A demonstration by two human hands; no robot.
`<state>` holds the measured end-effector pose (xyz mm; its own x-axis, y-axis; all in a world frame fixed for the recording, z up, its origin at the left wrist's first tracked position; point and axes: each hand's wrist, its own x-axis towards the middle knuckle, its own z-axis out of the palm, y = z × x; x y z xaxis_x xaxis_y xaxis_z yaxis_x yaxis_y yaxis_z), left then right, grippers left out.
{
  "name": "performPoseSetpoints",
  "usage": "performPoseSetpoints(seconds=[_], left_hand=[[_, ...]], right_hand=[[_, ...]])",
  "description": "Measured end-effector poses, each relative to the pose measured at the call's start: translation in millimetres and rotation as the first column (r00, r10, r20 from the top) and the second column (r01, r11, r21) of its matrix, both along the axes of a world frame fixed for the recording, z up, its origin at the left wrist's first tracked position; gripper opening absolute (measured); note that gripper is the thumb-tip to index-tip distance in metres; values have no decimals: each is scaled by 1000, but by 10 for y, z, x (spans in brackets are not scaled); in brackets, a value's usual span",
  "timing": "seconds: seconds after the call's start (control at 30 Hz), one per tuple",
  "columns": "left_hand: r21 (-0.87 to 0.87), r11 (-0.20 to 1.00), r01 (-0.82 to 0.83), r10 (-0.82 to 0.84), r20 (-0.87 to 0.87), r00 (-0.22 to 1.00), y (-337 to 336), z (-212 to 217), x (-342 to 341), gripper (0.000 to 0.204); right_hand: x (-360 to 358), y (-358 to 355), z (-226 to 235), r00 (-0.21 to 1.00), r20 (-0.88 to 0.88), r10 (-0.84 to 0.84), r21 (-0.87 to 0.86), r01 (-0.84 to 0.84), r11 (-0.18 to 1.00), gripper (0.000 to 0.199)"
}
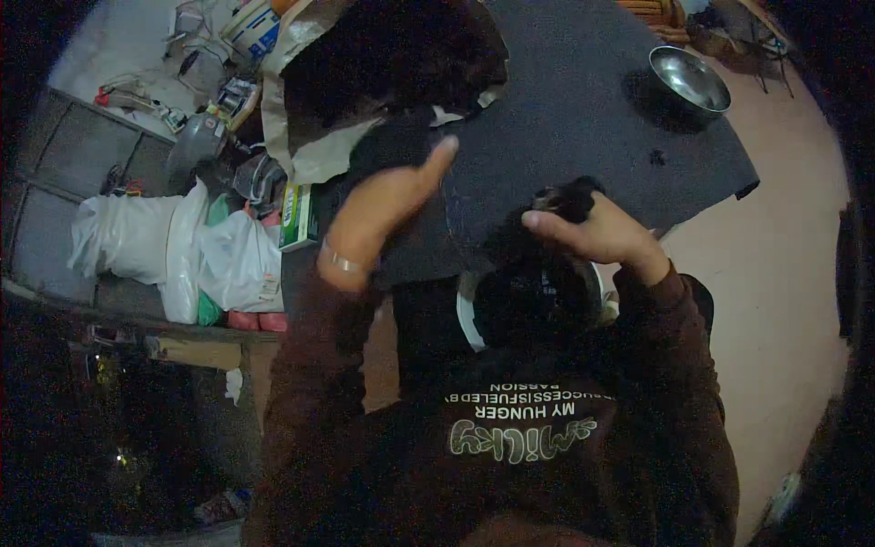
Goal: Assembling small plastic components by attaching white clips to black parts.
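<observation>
My right hand (606,232) is closed on a tuft of black hair-like fibre (572,196), its thumb lying along the near side. Dark strands hang below it, over a white-rimmed container (467,310) at my lap that has dark material in it. To the left, my left hand (387,208) is over the table with one digit stretched out to the upper right; its other fingers are mostly hidden, and I see nothing held. Beyond it, a large heap of dark, hair-like fibre (392,68) rests on torn brown paper (324,155).
A dark grey cloth (583,100) covers the table. On it stands a shiny metal bowl (690,82) at the far right, near a small dark tuft (656,158). White plastic bags (137,232), a green-and-white box (298,217) and assorted clutter crowd the left side.
</observation>
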<state>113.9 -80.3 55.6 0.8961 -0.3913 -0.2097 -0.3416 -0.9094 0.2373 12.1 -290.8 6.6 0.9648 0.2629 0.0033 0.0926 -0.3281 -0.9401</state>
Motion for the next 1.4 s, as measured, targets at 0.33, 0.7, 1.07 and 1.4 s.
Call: performPoseSetpoints(seconds=[0.33, 0.7, 1.07, 1.4], left_hand=[[-175, 979, -104, 104, -10, 995, -535, -219, 1339, 78], [-122, 929, 348, -305, 277, 911, -385, -500, 321, 42], [-373, 831, 413, -169, 538, 826, -50, -131, 60, 34], [-170, 855, 490, -198, 767, 611, -1, -78, -545, 19]], right_hand=[[65, 32, -61, 996, 40, 76, 15, -76, 997, 33], [19, -135, 109, 973, 67, -221, 71, 216, 974, 28], [152, -148, -295, 809, 542, -228, -527, 539, 657, 28], [357, -132, -195, 933, 270, -237, -782, 357, 511, 24]])
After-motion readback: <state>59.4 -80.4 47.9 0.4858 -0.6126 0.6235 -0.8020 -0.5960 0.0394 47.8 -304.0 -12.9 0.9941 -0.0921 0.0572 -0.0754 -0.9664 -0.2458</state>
